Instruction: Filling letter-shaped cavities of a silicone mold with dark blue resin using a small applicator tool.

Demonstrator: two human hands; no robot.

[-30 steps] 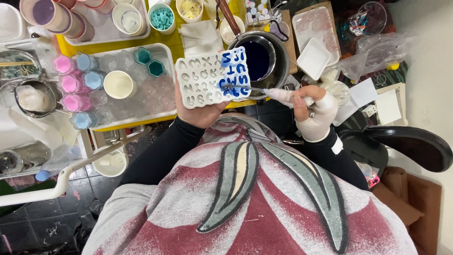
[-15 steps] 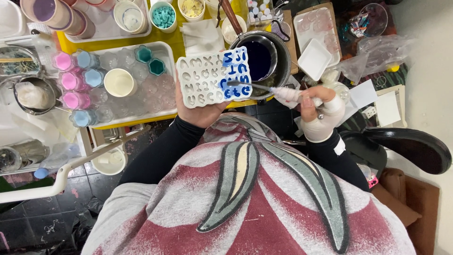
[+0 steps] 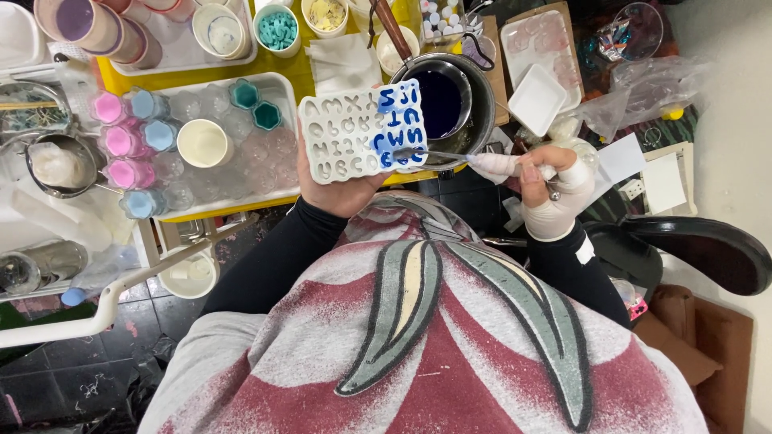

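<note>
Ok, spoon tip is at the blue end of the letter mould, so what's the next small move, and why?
Probably tip the spoon gently so its load runs into the cavity under it. The right hand has its tip over the mould, which the left hand holds level; only the right columns are blue, the rest look unfilled. The pot of dark blue liquid sits just behind.

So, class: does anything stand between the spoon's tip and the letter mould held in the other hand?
Nothing visible does. The spoon, held in the right hand, already reaches the blue-filled side of the letter mould, which the left hand holds from beneath.
</note>
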